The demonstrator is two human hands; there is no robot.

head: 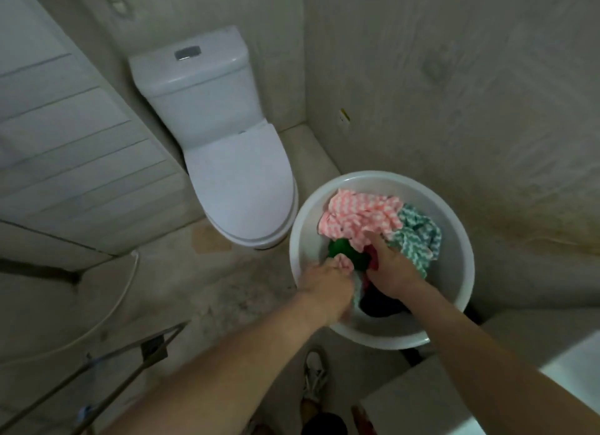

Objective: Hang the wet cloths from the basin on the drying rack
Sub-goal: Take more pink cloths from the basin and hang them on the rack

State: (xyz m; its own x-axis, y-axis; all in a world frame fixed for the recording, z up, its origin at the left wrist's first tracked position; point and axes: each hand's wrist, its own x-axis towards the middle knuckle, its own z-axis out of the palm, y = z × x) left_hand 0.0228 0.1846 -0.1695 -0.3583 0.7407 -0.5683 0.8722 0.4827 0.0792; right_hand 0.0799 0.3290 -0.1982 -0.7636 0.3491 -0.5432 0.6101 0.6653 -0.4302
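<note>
A round white basin [454, 239] sits on the floor by the right wall. Inside it lie a pink-and-white zigzag cloth [360, 215], a teal-and-white zigzag cloth [418, 236], a green cloth [347, 256] and a dark cloth [380, 301]. My left hand [324, 287] is inside the basin at its near left, fingers closed on a corner of the pink cloth. My right hand [394, 272] rests among the cloths in the middle, fingers dug under the pink cloth's edge. The metal drying rack [123, 366] shows at the lower left.
A white toilet [233, 175] with its lid down stands left of the basin. A white hose [107, 304] curves along the floor on the left. A white door [65, 142] fills the upper left. A white counter edge [454, 399] sits at lower right. My shoe [315, 376] is below the basin.
</note>
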